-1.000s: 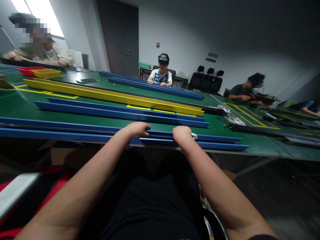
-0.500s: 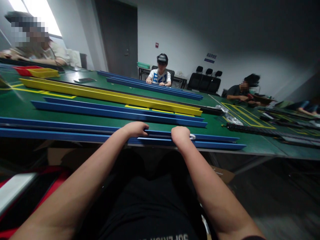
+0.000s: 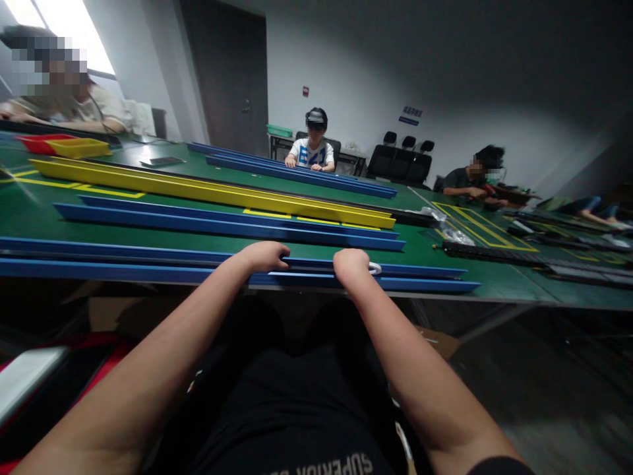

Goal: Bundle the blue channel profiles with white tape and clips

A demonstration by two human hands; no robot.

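Note:
A long blue channel rail (image 3: 425, 284) with two raised walls lies along the near table edge, and a dark strip shows between its walls. Over its middle, my left hand (image 3: 267, 256) is closed, with fingers curled down and thumb near the forefinger; what they pinch, if anything, is too small to make out. To its right, my right hand (image 3: 351, 265) is a fist over the same rail. A white ring, which looks like a tape roll (image 3: 376, 268), sticks out of its right side. Its fingertips are hidden behind the hand.
Beyond lie another blue rail (image 3: 227, 224), a yellow rail (image 3: 212, 193) and more blue rails (image 3: 301, 173) on the green table (image 3: 499, 280). Red (image 3: 42, 144) and yellow bins (image 3: 79, 148) stand far left. Clear plastic wrap (image 3: 452, 231) and black strips lie right. Several people sit around.
The view has turned slightly, so everything sits a little further left. Both hands keep their places over the blue rail, with no clear movement along it.

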